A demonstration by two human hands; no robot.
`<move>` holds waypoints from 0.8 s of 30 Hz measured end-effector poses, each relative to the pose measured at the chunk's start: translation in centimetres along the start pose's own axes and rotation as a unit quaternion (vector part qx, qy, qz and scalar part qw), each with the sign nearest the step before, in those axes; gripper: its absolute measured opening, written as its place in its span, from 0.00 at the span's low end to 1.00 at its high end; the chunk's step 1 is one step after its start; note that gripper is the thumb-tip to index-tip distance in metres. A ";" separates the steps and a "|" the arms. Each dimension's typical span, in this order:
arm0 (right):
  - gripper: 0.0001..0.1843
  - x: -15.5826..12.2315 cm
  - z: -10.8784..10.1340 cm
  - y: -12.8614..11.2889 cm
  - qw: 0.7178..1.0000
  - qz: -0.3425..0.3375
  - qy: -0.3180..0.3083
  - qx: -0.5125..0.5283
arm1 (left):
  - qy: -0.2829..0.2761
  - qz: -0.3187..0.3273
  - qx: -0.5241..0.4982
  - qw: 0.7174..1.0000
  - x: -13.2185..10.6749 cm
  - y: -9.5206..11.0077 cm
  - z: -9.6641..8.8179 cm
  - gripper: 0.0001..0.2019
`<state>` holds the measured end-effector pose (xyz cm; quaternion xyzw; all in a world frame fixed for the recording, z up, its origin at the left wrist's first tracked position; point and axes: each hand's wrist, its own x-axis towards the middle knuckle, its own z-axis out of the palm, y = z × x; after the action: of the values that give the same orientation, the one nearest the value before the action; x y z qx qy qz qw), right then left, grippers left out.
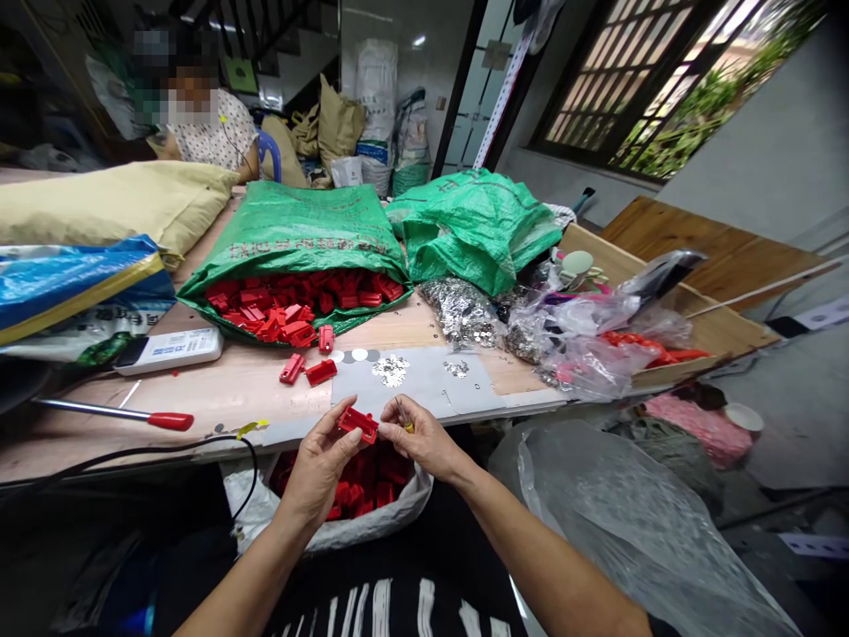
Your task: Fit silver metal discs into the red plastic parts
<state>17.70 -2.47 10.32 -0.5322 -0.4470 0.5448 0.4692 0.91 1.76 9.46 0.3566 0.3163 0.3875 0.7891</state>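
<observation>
Between the fingers of my left hand (326, 451) is a small red plastic housing (358, 425), its hollow side turned up toward me. My right hand (421, 435) is closed at the housing's right end, fingertips against or very near it. A thin tool with a yellowish handle (409, 427) shows in that hand; its exact kind is unclear. Below both hands, a white sack (404, 516) holds many more red housings. Beyond them on the table lie a pile of small shiny metal pieces (391, 372), a smaller pile (456, 368) and loose red housings (321, 372).
A green woven bag (311, 221) spills red housings. Right of it are another green bag (478, 221), bagged metal parts (457, 310) and a wooden tray (730, 332). A red-handled lever (169, 420) and black cable (165, 449) lie left. A person (212, 133) sits across the table.
</observation>
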 end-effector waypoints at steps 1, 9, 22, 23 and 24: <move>0.17 0.0 0.0 0.0 1.000 0.001 0.002 0.000 | 0.000 -0.003 -0.003 1.000 0.0 0.0 0.0 0.27; 0.17 0.0 -0.2 0.0 0.999 -0.002 0.026 -0.036 | 0.002 0.016 0.055 0.998 0.0 -0.3 -0.3 0.27; 0.13 0.3 -0.9 -0.6 0.903 -0.090 0.040 -0.418 | -0.026 0.213 0.508 0.834 3.2 0.6 -2.9 0.16; 0.14 0.4 -0.8 -0.6 0.899 -0.093 0.041 -0.426 | -0.032 0.212 0.514 0.830 3.4 0.6 -3.0 0.17; 0.13 0.6 -0.7 -0.7 0.895 -0.097 0.043 -0.433 | -0.039 0.212 0.518 0.827 3.6 0.6 -3.1 0.18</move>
<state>18.42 -1.82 10.86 -0.6596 -0.6676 0.2256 0.2614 0.06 6.05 7.43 0.7862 0.3565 0.3104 0.3980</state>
